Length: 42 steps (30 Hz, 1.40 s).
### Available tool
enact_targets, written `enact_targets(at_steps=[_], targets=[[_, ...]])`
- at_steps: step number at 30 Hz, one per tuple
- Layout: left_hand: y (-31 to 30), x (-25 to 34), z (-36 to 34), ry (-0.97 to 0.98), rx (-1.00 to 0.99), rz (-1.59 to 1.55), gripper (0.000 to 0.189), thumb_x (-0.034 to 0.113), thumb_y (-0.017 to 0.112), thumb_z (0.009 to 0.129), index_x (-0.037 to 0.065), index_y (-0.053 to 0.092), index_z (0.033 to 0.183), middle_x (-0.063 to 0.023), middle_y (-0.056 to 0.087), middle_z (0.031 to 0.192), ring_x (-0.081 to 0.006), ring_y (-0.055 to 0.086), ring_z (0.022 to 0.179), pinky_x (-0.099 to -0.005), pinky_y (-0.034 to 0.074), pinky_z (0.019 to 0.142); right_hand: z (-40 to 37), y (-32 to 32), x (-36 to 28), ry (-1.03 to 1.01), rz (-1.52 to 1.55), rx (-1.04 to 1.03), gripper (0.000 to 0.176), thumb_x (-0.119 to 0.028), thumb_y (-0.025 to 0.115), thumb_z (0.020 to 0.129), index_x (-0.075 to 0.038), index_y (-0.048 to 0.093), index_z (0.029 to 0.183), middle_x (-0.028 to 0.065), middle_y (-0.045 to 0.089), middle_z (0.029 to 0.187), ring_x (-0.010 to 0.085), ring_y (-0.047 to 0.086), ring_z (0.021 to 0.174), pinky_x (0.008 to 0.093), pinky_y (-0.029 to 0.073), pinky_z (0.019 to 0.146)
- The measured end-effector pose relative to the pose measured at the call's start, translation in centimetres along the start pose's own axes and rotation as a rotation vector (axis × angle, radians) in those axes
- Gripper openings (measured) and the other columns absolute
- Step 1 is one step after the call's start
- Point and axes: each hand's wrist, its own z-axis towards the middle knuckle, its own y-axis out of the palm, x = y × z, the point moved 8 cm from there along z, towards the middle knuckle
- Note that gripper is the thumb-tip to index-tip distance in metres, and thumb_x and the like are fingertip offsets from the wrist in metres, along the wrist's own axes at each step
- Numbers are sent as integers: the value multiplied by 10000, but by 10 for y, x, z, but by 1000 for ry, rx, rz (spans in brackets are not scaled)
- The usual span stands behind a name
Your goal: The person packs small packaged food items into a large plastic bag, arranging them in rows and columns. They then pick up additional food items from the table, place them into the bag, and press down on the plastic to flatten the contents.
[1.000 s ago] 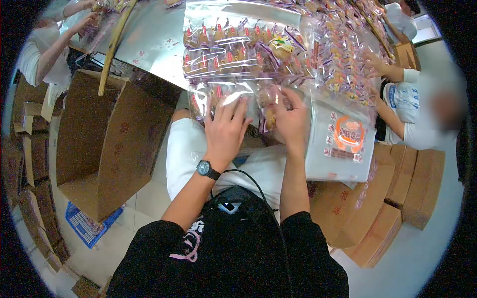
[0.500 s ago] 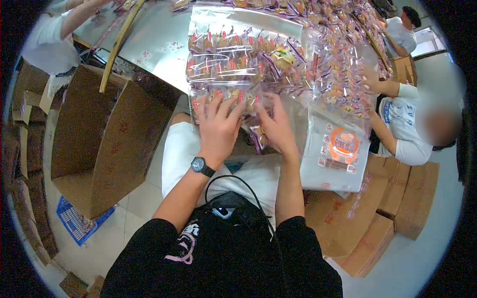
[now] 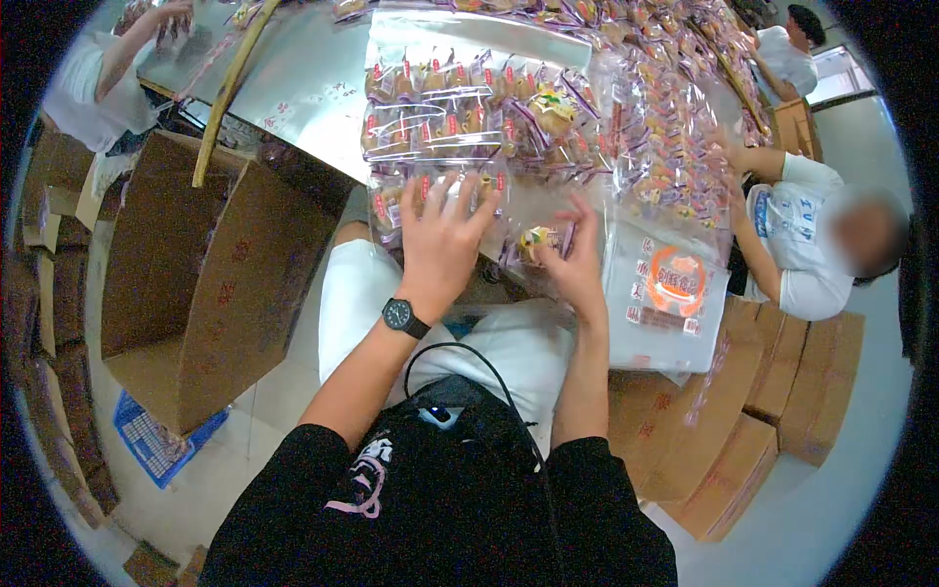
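Spreading its fingers over a row of wrapped packets at the near edge of the counter, the left hand stays much where it was half a second ago, open and palm down. The right hand is what has changed: it has moved away from the end of that row and now sits farther from the left, its fingers half curled and its thumb against a single packet with a yellow-and-green face. That face shows more fully than before. Whether the packet is pinched or only touched, I cannot tell. It lies just right of the row, apparently beneath or among clear plastic. As I judge it, the left hand is steadying the row while the right deals with this one packet by itself. Beyond them, two rows of packets lie much as they did, and the stack of printed bags remains beside the right hand
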Motion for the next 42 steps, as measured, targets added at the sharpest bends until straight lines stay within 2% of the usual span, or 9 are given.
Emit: enact_targets(at_steps=[6, 10, 14, 25, 31, 34, 37, 41, 42], targets=[[1, 6, 2, -19, 3, -32, 548, 171, 747, 817, 307, 671, 1343, -72, 614, 1369, -294, 533, 1319, -585, 336, 1137, -16, -18, 8, 175, 233, 305, 773, -37, 860, 812, -11, 403, 1434, 164, 569, 1336, 247, 627, 1163, 382, 566, 972], [-4, 6, 3, -6, -46, -20, 573, 177, 761, 818, 324, 663, 1362, -91, 616, 1366, -304, 530, 1322, -591, 332, 1138, -14, 9, -32, -137, 343, 71, 793, -33, 857, 819, 8, 383, 1454, 158, 564, 1376, 249, 626, 1177, 383, 557, 987], [4, 5, 2, -1, -117, 33, 546, 207, 768, 831, 312, 668, 1357, -143, 618, 1341, -322, 519, 1333, -594, 322, 1143, 2, 16, -4, -285, 225, 261, 726, -31, 821, 859, 15, 418, 1461, 121, 599, 1349, 221, 618, 1195, 352, 518, 1007], [-11, 19, 4, 47, -80, -126, 494, 225, 737, 868, 149, 641, 1347, -91, 610, 1379, -298, 526, 1317, -686, 265, 1161, 35, 11, 6, -27, 376, 234, 397, -58, 810, 892, 2, 598, 1223, 150, 704, 1182, 202, 665, 1074, 334, 555, 891], [7, 33, 9, 68, -118, -110, 562, 326, 765, 866, 237, 617, 1401, -37, 589, 1419, -278, 575, 1246, -688, 231, 1193, 15, 33, -11, -150, 269, 37, 504, -187, 537, 1063, 33, 478, 1512, 143, 570, 1482, 249, 567, 1308, 371, 412, 1143], [10, 37, 12, 31, -102, -86, 454, 314, 756, 865, 228, 682, 1305, -26, 637, 1346, -266, 599, 1200, -629, 271, 1186, -6, 34, -22, -404, 20, 226, 479, -129, 545, 1027, 23, 514, 1480, 167, 599, 1447, 320, 541, 1341, 434, 360, 1184], [14, 31, 10, 22, -49, -101, 319, 291, 748, 868, 205, 736, 1175, -18, 674, 1255, -261, 604, 1183, -586, 311, 1167, -42, 17, -54, -413, -532, 447, 429, -93, 597, 992, 10, 548, 1405, 152, 660, 1318, 280, 597, 1239, 424, 448, 1088], [5, 27, 16, 33, 34, -120, 158, 270, 736, 881, 189, 764, 1013, -18, 698, 1154, -260, 610, 1159, -547, 352, 1141, -53, -15, -67, -633, -31, 620, 372, -46, 732, 913, -4, 608, 1261, 144, 679, 1177, 217, 624, 1120, 351, 535, 879], [3, 28, 17, 37, 52, -111, 113, 261, 735, 879, 188, 758, 963, -15, 703, 1131, -263, 611, 1166, -549, 374, 1128, -35, -18, -94, -489, -21, 591, 429, -135, 774, 898, -5, 605, 1271, 151, 672, 1190, 251, 618, 1138, 394, 512, 935]])
